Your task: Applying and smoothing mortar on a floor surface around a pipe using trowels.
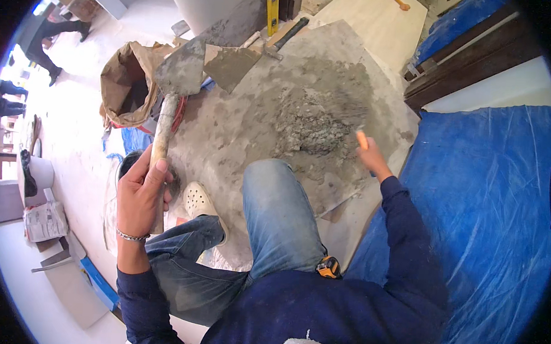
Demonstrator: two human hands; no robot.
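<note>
Well, at the upper left of the frame another person's legs [40,42] show in dark trousers, above a white bucket [42,173] near the left edge. Next comes an open brown paper sack [109,91]. Left of centre, my left hand [140,194] is wrapped round a wooden-handled tool [164,127], its flat grey blade raised in front of the sack's edge. My pale clog [197,199] sits just right of that hand. At upper centre stand a yellow level [272,11] and, beside it, a hammer [292,33] lying down. The grey mortar heap [311,121] lies right of centre on a smeared board [219,132]. My right hand [373,158] is closed on an orange-handled tool [362,139]; its far end blurs over the heap, so I cannot tell its shape. Blue sheeting [483,199] covers the right side.
</note>
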